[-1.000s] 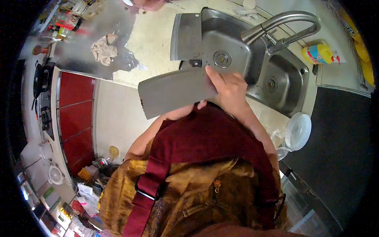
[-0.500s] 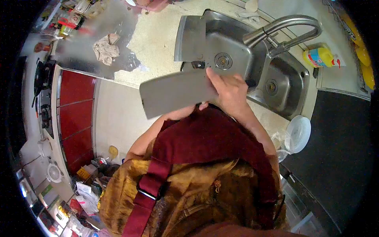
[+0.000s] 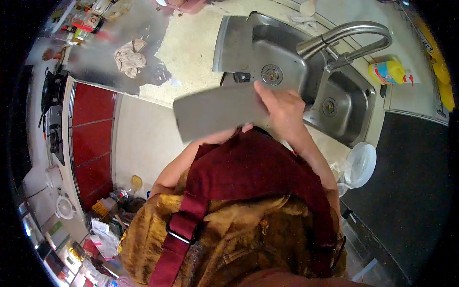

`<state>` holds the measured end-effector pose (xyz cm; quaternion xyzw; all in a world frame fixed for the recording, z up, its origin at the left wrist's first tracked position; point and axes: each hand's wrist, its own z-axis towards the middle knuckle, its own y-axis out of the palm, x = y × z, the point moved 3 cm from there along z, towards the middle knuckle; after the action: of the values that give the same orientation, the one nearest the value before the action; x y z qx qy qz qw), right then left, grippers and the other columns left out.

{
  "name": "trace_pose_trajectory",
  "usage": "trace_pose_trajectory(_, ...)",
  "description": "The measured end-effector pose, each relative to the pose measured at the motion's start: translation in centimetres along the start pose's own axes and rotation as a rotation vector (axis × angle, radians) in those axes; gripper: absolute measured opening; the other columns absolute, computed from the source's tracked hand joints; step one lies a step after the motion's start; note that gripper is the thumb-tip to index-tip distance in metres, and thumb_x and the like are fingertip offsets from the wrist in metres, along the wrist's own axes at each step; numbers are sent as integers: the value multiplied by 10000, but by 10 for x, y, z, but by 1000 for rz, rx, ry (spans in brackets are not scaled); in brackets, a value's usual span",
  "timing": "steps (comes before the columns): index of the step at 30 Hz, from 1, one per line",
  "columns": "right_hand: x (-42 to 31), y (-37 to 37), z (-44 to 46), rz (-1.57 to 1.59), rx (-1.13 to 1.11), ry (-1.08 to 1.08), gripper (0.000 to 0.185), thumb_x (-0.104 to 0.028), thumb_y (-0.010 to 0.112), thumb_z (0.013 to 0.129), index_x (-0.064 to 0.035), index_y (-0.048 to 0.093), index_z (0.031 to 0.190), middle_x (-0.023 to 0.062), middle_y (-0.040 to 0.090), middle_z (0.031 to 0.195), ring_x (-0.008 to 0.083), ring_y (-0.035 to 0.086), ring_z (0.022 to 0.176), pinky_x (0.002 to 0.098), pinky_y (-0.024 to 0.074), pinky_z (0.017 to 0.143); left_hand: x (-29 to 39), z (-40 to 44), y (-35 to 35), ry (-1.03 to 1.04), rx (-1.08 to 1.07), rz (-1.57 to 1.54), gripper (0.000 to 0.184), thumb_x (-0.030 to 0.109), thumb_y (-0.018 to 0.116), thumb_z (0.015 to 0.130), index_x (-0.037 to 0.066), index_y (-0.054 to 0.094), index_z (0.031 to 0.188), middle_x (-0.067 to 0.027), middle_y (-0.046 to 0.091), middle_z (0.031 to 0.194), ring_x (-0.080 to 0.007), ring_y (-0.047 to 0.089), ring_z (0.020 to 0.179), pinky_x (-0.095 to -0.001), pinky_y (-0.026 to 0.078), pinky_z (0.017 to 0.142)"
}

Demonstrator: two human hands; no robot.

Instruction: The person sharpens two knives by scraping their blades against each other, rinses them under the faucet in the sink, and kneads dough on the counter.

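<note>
A cleaver (image 3: pixel 217 112) with a broad grey blade is held flat in front of my body, near the counter's front edge. My right hand (image 3: pixel 286 109) is closed round its handle end, with the thumb lying along the top of the blade. Beneath the lower edge of the blade, close to the apron (image 3: pixel 253 162), is my left hand (image 3: pixel 220 137). The blade covers most of it; a fingertip shows near the handle. Whether it grips anything is hidden.
Beyond the cleaver lies a steel double sink (image 3: pixel 287 43) with a curved faucet (image 3: pixel 354 28). A yellow bottle (image 3: pixel 386 72) stands at its right. A crumpled cloth (image 3: pixel 130 58) lies on the counter to the left. A white plastic basket (image 3: pixel 361 164) sits at the right edge.
The cleaver and my right hand have shifted slightly to the right in the view. The sink and counter also appear a little shifted, so the head has moved slightly. The grip looks the same.
</note>
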<state>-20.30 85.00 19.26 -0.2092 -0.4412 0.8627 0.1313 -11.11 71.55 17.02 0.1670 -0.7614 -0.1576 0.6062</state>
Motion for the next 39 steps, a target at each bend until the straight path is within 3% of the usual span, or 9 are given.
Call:
trace_pose_trajectory(7,-7,-7,8,37,-105,6,467,-205,696,718,-79,622,1162,49,632,710,206,614,615,341,442,609,-5,9,0,37,5,-69,176,195,485,954,39,544,897,-34,501,682,-122,468,603,-250,379,512)
trace_pose_trajectory(13,2,-3,14,46,-104,95,437,-83,658,702,-131,644,1136,68,662,754,238,630,642,342,452,624,-11,13,0,60,-9,-186,182,202,492,949,38,542,889,-30,490,664,-119,465,601,-246,375,508)
trace_pose_trajectory(15,2,8,10,81,-61,139,374,-82,663,738,-128,658,1109,71,648,713,196,616,605,322,450,594,-9,11,-1,-40,31,-212,136,156,503,928,27,512,970,-38,487,728,-121,454,601,-245,383,505)
trace_pose_trajectory(18,8,20,6,536,-50,615,222,-148,683,794,-87,668,1007,36,608,653,112,550,566,285,421,553,0,12,2,-28,83,-222,362,24,452,916,46,322,1253,-60,490,889,-130,459,615,-268,410,524)
trace_pose_trajectory(21,18,8,13,993,-234,989,204,-244,682,839,-50,652,892,-10,555,648,62,485,582,253,395,536,8,12,3,-4,48,-173,479,7,455,891,62,256,1324,-63,475,938,-126,463,617,-268,411,520)
trace_pose_trajectory(24,25,8,11,1090,-245,1018,250,-279,694,833,-40,625,810,-39,526,667,69,470,582,246,388,528,12,11,3,-17,6,-235,503,4,465,884,64,257,1338,-62,474,929,-125,462,607,-265,409,518)
trace_pose_trajectory(27,15,-9,13,917,-94,993,247,-272,689,842,-30,637,845,-35,551,685,65,488,610,250,404,553,15,11,3,-16,-12,-334,528,1,474,876,67,254,1351,-62,474,921,-125,460,591,-266,407,516)
trace_pose_trajectory(30,19,-16,8,725,-97,935,353,-284,657,845,12,634,1035,101,680,872,172,621,794,312,475,742,15,11,1,28,-21,-309,561,4,486,869,68,241,1370,-64,473,920,-125,464,590,-269,407,519)
trace_pose_trajectory(39,20,-7,25,762,190,805,390,-329,684,836,17,627,1005,92,677,838,154,626,746,299,490,691,12,9,2,101,-88,-59,629,13,492,876,60,168,1413,-75,487,969,-131,493,652,-267,425,628)
